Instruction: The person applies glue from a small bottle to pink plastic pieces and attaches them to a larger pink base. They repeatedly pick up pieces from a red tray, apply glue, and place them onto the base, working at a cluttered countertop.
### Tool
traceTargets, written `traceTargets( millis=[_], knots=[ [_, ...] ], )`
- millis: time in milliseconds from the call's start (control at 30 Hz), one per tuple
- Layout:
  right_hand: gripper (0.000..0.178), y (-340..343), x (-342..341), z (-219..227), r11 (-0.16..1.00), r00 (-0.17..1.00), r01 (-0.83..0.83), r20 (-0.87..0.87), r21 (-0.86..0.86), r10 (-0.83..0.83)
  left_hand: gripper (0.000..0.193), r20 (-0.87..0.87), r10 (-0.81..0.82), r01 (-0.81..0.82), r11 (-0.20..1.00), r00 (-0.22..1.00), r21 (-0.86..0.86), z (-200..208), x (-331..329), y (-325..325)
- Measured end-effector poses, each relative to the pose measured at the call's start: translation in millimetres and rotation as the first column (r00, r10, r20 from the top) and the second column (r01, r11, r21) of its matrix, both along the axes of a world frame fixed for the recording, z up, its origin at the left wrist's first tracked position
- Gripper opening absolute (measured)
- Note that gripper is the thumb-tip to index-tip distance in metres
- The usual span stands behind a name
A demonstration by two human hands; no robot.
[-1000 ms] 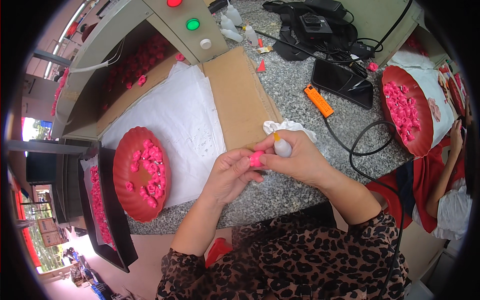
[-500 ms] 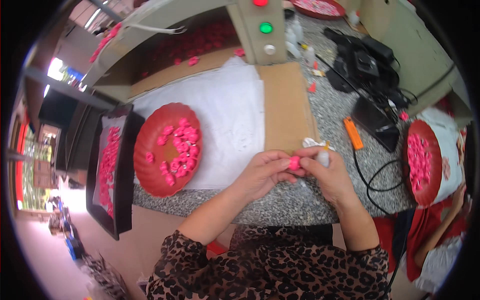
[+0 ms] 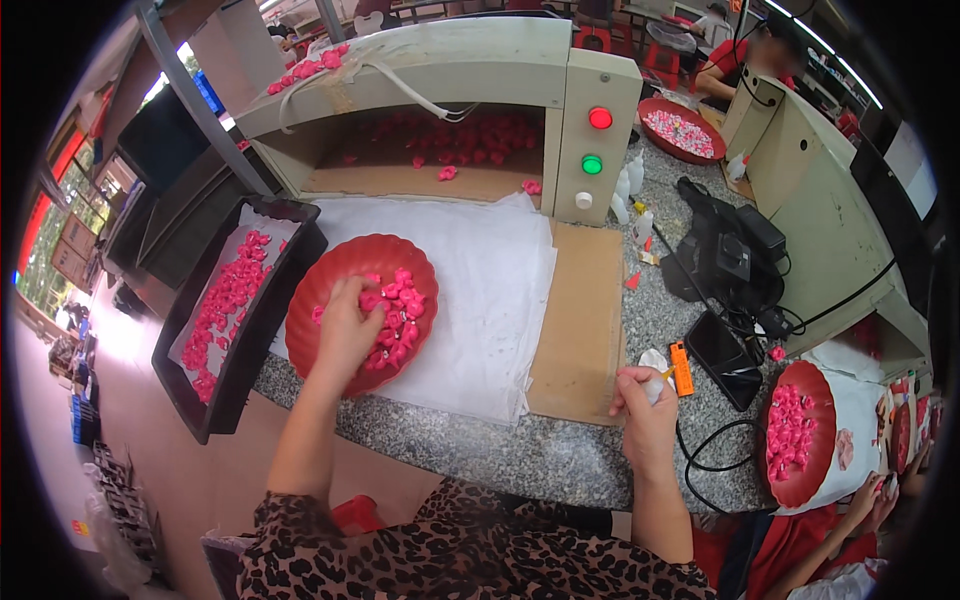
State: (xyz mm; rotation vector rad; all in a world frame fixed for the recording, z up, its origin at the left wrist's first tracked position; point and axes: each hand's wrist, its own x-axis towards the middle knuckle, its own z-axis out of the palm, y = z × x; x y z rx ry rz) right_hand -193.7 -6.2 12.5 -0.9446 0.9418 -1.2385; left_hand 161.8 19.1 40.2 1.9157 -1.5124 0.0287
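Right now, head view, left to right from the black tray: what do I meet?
Black tray → red bowl → cardboard → right hand holding white bottle → orange block → black phone → another red bowl. Overlapping white paper omitted.

- The place looks like a workshop or small factory.
- A beige, arched metal machine [image 3: 430, 62] carries a round red button [image 3: 599, 118] and a green button [image 3: 591, 164].
- Many small pink pieces [image 3: 402, 308] lie in a round red scalloped bowl [image 3: 303, 300] and a long black plastic tray [image 3: 250, 352].
- Past the speckled grey stone worktop [image 3: 560, 458], a person in red [image 3: 727, 64] is near red plastic stools [image 3: 661, 62].
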Motion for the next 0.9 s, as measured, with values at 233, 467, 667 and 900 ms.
traceTargets(
  millis=[233, 467, 667, 900],
  knots=[
    [0.007, 1.8, -1.2, 3.0, 0.994, 0.999, -0.050, 0.015, 0.094, 0.049, 0.017, 0.070, -0.283, 0.275, 0.956, 0.957, 0.097, 30.6, -9.0, -93.7],
    [0.007, -4.0, -3.3, 2.1, 0.980, 0.997, -0.021, 0.073, 0.198, 0.007, 0.023, -0.111, -0.314, 0.324, 0.942, 0.943, 0.086, -28.2, -28.6, -261.5],
    [0.007, -4.5, -9.6, 2.3, 0.966, 0.996, -0.054, 0.083, 0.251, 0.034, 0.031, -0.085, -0.467, 0.475, 0.865, 0.880, 0.161, -34.0, -71.6, -294.1],
    [0.009, -5.2, -6.1, 6.7, 0.973, 0.994, -0.081, 0.085, 0.218, 0.064, 0.022, 0.085, -0.279, 0.284, 0.958, 0.957, -0.046, -11.8, -57.4, -252.7]
  ],
)
